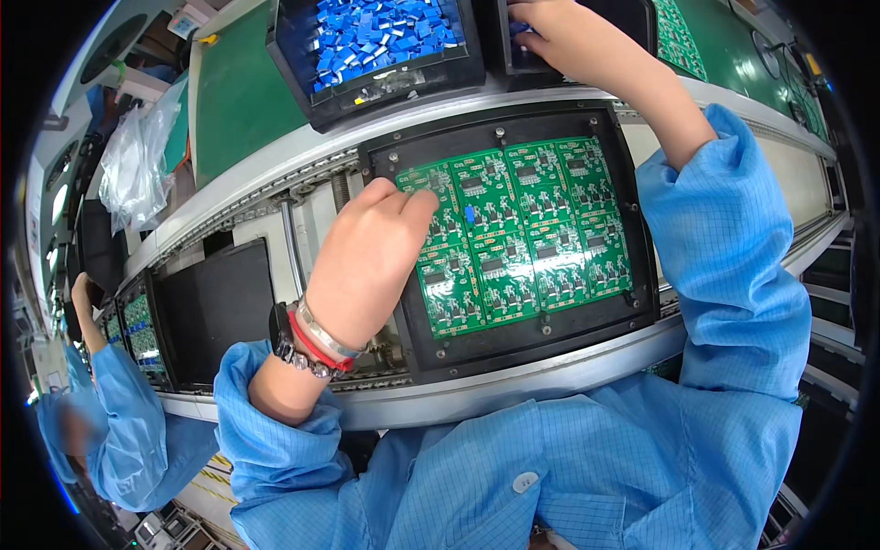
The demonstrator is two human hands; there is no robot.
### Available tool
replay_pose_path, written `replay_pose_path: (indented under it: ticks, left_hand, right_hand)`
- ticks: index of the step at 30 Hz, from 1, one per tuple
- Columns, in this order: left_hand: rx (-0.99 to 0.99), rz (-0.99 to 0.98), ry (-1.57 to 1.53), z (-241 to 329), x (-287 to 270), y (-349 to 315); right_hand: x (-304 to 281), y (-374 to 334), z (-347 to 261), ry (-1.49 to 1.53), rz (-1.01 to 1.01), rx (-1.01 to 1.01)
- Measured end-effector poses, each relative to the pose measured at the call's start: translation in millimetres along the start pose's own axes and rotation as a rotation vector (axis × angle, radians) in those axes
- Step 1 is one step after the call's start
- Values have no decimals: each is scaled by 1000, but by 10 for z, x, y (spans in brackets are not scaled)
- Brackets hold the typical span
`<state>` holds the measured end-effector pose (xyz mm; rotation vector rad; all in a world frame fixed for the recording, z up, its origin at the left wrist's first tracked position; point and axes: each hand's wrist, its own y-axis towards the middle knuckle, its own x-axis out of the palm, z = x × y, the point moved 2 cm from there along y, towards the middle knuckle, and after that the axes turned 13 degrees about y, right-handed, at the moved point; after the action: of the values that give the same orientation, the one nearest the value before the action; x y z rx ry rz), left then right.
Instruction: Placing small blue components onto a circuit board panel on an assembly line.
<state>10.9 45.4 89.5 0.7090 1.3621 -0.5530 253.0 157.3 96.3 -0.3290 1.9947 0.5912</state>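
A panel of green circuit boards (502, 247) lies in a black frame (513, 353) in front of me. My left hand (371, 247) is over its upper left part, fingers curled into a pinch; whatever they hold is hidden. Just right of those fingertips, one small blue component (470, 214) stands on the panel. Up at the top, my right hand (564, 41) reaches into a black bin (632, 23), with thumb and finger closed around a small blue component (521, 27).
A black bin of blue components (380, 41) stands beyond the frame. Conveyor rails (477, 396) run along both sides. Left are a black plate (215, 312), a clear plastic bag (137, 170) and a co-worker in a blue sleeve (128, 412). More green boards (678, 41) lie upper right.
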Motion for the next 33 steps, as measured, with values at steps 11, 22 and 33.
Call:
replay_pose_path:
  ticks: [11,22,33]
  left_hand:
    - [159,186,-11,-413,-197,355]
    - [-113,-95,306,-956,26,1230]
    - [-49,417,128,-842,36,1279]
  right_hand:
    - [-16,10,-53,29,186,-115]
    - [113,-766,-845,647,66,74]
    - [733,-1322,-1370,954,-266,170]
